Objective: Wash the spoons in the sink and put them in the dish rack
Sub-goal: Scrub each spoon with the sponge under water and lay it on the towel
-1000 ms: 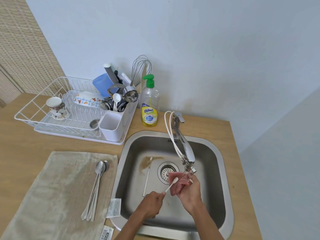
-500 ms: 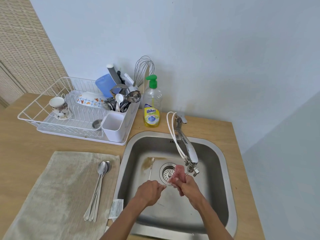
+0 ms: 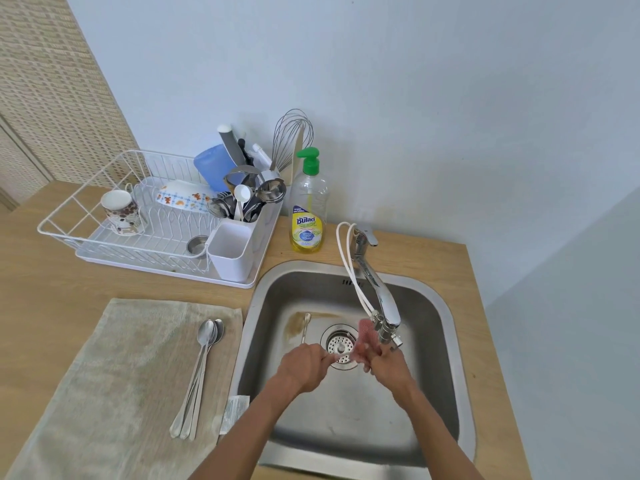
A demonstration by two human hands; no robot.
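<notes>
1. Over the sink [image 3: 431, 341], just above the drain [image 3: 341, 342], the left hand [image 3: 304, 367] is curled tight round the handle of a white spoon [image 3: 341, 357], which shows only as a blurred stub between the two hands.
2. The right hand [image 3: 388, 365] clutches a pink scrubber [image 3: 366, 336], closed over the spoon's far end, just under the tap [image 3: 382, 299].
3. A second spoon [image 3: 305, 325] lies in the basin left of the drain, its lower end hidden behind the left hand.
4. Long metal spoons [image 3: 201, 368] lie side by side on the towel [image 3: 104, 375], left of the sink.
5. The rack [image 3: 86, 209] stands behind the towel, with a mug [image 3: 119, 211] at its left end and utensils in its holder [image 3: 230, 251].
6. A soap bottle [image 3: 308, 216] stands between rack and tap.
</notes>
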